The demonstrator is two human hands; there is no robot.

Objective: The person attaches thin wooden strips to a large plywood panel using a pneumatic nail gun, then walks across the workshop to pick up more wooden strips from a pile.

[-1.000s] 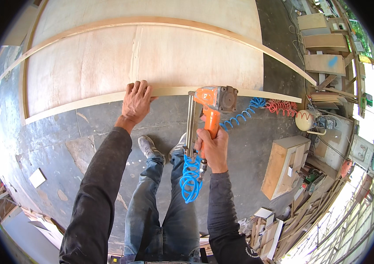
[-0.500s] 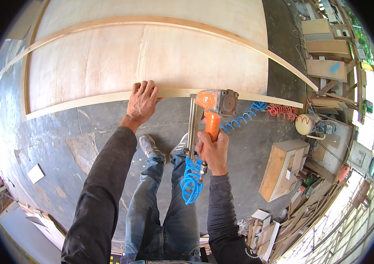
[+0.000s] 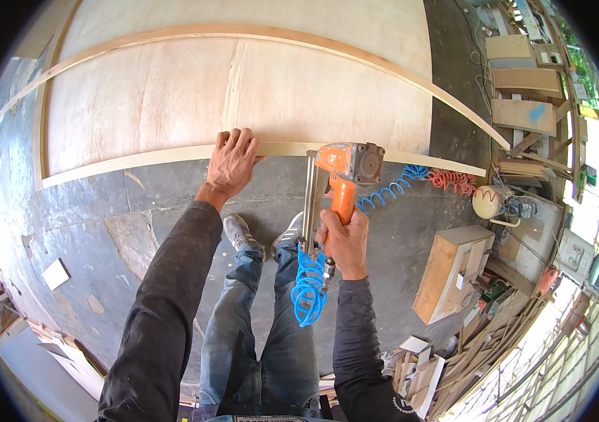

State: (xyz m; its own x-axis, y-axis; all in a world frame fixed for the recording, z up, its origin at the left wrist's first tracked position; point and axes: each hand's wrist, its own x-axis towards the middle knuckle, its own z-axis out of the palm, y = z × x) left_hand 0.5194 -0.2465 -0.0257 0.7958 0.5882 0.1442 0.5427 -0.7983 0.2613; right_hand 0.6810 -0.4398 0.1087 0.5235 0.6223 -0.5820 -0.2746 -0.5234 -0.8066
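Here, right hand [image 3: 345, 243] gripping nailer [image 3: 343, 197], pale marking [image 3: 332, 158]

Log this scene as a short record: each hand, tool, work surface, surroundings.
Left hand: on the near wooden strip, fingers bent over it
Right hand: gripping the handle of an orange nail gun
Tool position: head overlaps the near strip in view; contact unclear
Hose: blue, coiled, below the gun
Work surface: pale wood panel, crossed by a far wooden strip
Right side: wooden box on the floor; cream tank beyond
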